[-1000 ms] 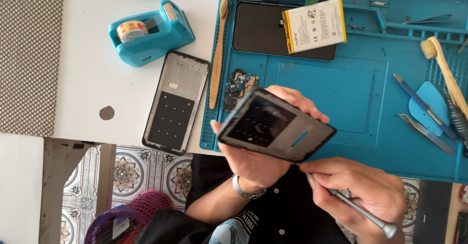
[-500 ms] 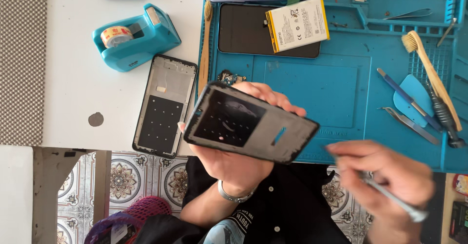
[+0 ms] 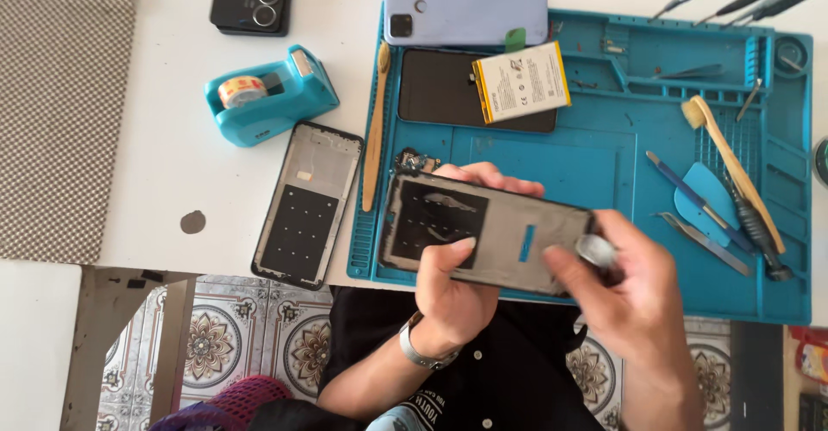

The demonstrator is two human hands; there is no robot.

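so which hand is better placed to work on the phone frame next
Probably the right hand: it holds a metal tool at the phone frame, while the left hand is busy gripping the frame.

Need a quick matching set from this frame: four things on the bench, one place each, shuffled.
Things
1. tape dispenser
2. battery
3. phone frame
4. toothbrush

Places
A. held in the left hand
B. right side of the blue mat
C. white table, left of the mat
D. on the dark panel at the mat's top

Pairs: 1-C, 2-D, 3-A, 4-B
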